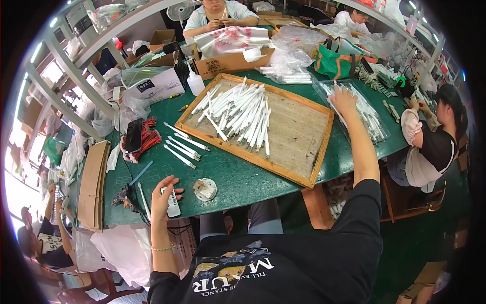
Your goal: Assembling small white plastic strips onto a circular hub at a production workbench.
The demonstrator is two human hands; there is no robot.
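My left hand [163, 198] is at the table's near edge, closed around a small white remote control [173, 205] with dark buttons. Far to the right, my right hand [344, 101] reaches onto a clear plastic bag [380, 133] filled with white candle-shaped sticks [368, 117]. Its fingers look spread over the sticks, with their tips partly hidden. Between the hands, a wood-framed tray [298, 137] bears a heap of similar white sticks [238, 114]. Several loose sticks [183, 147] lie left of the tray. Beside my left hand sits a round white pad [205, 189] with a brownish lump on it.
A phone [133, 136] rests by red wires [148, 139]. A glue gun [125, 197] and flat cardboard [93, 185] lie left. Behind the tray stand a white bottle [195, 81] and a cardboard box [233, 65]. Co-workers sit across and at both sides.
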